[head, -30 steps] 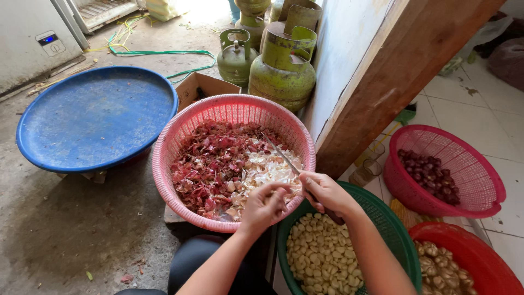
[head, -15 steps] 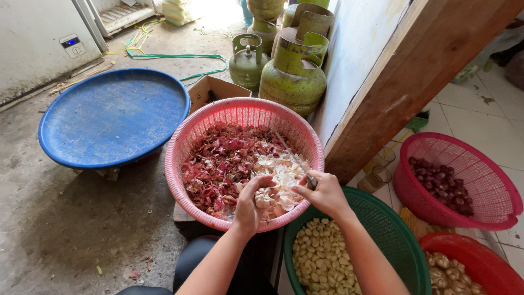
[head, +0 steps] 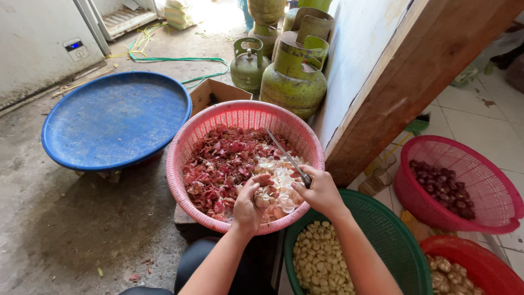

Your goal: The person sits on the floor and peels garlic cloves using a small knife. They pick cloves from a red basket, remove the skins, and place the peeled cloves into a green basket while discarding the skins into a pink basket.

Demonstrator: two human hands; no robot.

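Concrete floor by a wall, crowded with baskets and green gas cylinders [head: 295, 76].

Over the near edge of the pink basket [head: 180, 158] of red and white peelings, my left hand [head: 250, 203] has closed round a garlic clove [head: 263, 200], fingers curled and pinching it; half a second ago it lay flatter on the peelings. My right hand [head: 321, 191] grips a knife [head: 288, 157], blade angled up over the peels. Peeled cloves fill the green basket [head: 393, 229] just below; peeling is under way.
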